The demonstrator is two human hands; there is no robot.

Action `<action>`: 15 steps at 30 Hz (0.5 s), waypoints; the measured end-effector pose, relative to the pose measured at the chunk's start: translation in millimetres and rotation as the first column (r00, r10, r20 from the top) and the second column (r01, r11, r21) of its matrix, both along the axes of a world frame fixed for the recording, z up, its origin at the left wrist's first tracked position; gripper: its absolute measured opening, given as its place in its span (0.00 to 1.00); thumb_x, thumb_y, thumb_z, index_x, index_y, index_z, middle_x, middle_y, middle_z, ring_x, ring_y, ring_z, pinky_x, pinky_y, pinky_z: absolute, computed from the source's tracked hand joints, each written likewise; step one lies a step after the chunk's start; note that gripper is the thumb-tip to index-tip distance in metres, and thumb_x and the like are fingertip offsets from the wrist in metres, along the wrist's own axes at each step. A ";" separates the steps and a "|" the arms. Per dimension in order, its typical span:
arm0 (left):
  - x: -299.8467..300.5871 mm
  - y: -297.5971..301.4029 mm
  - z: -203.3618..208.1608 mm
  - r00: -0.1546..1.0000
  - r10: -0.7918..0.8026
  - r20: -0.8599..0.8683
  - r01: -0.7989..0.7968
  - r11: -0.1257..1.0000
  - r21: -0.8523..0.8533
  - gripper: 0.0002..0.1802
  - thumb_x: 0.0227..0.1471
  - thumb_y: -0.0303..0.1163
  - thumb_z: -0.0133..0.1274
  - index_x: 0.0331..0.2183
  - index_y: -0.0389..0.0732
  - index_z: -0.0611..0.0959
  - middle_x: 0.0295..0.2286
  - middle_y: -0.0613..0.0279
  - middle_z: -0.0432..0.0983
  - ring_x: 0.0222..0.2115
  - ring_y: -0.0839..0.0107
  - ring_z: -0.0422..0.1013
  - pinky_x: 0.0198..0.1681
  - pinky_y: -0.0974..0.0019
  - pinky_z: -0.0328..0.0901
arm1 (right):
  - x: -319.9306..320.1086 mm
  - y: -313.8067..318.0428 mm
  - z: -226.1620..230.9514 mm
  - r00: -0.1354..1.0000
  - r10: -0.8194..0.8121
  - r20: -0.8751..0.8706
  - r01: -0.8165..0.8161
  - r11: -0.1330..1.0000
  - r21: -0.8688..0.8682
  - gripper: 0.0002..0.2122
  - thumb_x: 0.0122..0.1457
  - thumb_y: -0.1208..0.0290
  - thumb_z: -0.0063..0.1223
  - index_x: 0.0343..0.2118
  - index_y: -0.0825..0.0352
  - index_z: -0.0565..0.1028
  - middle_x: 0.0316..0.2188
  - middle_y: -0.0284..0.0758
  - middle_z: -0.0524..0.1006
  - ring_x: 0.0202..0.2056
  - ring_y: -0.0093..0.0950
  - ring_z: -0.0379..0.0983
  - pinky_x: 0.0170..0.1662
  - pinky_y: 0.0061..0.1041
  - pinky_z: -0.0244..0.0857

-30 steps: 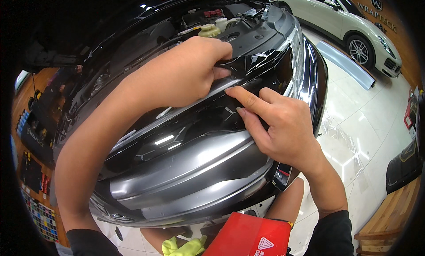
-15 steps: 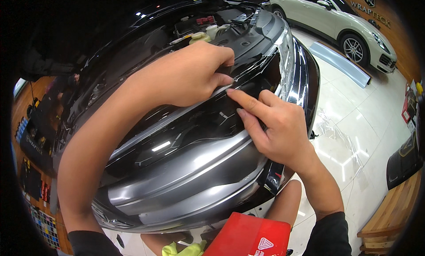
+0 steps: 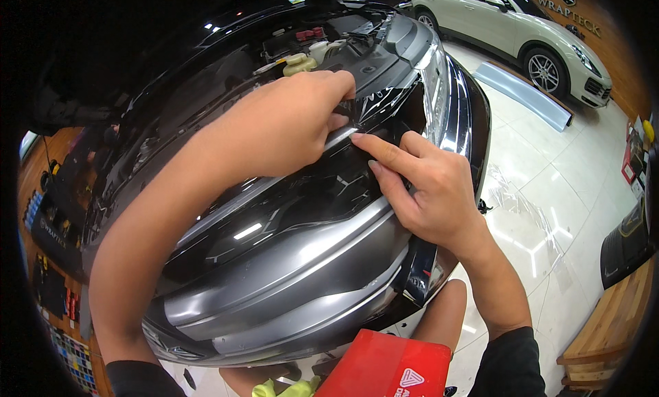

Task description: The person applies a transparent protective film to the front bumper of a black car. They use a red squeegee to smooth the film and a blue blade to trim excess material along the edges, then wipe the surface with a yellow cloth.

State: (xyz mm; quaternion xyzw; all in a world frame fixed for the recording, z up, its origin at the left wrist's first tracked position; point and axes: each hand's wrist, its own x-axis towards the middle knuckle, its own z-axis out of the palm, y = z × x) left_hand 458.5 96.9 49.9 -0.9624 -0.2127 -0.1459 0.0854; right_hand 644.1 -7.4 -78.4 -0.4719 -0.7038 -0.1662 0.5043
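Note:
A front body panel (image 3: 295, 239) of a car lies before me, with glossy black film (image 3: 391, 105) over its upper part and bare grey below. My left hand (image 3: 302, 115) reaches over the panel's upper edge, its fingers closed in a pinch that seems to hold the loose, creased film; the fingertips are partly hidden. Just beside it, my right hand (image 3: 432, 191) touches the thin silver edge strip (image 3: 237, 203) with its index fingertip. That hand's thumb is stretched out apart from the index finger, and nothing is held in it.
Behind the panel is the open engine bay with a yellowish reservoir cap (image 3: 300, 64). A red pouch (image 3: 384, 366) and a yellow-green cloth (image 3: 285, 389) are at my lap. A pale car (image 3: 515, 26), a silver-blue panel (image 3: 525, 95) on the tiled floor and a wooden bench (image 3: 611, 328) are to the right.
My left fingers have drawn slightly up and away from my right fingertip, and more of the film shows beside them. My right hand stays nearly in place.

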 end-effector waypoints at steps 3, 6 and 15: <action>2.9 -2.6 9.9 0.999 -0.011 -0.046 0.007 0.997 -0.077 0.11 0.62 0.27 0.62 0.43 0.33 0.81 0.37 0.41 0.81 0.39 0.44 0.77 0.44 0.50 0.70 | 2.1 0.4 0.3 1.000 -0.004 -0.015 0.004 1.000 0.004 0.16 0.63 0.70 0.63 0.53 0.55 0.86 0.22 0.33 0.72 0.19 0.32 0.72 0.22 0.32 0.64; 6.7 -2.4 14.3 0.996 -0.014 -0.088 0.008 0.997 -0.072 0.11 0.61 0.27 0.63 0.41 0.32 0.80 0.36 0.40 0.80 0.39 0.42 0.76 0.44 0.49 0.69 | 4.5 2.6 0.1 1.000 -0.015 -0.015 0.015 1.000 0.007 0.15 0.62 0.70 0.63 0.53 0.55 0.86 0.23 0.33 0.72 0.19 0.33 0.73 0.23 0.33 0.65; 16.0 1.9 8.2 0.998 -0.015 -0.053 0.014 1.000 -0.025 0.07 0.61 0.23 0.60 0.38 0.30 0.79 0.35 0.39 0.78 0.39 0.38 0.75 0.44 0.47 0.69 | 11.7 12.7 -1.8 0.994 0.047 -0.101 -0.046 0.999 0.012 0.14 0.64 0.72 0.60 0.51 0.57 0.86 0.23 0.36 0.73 0.21 0.36 0.74 0.25 0.35 0.66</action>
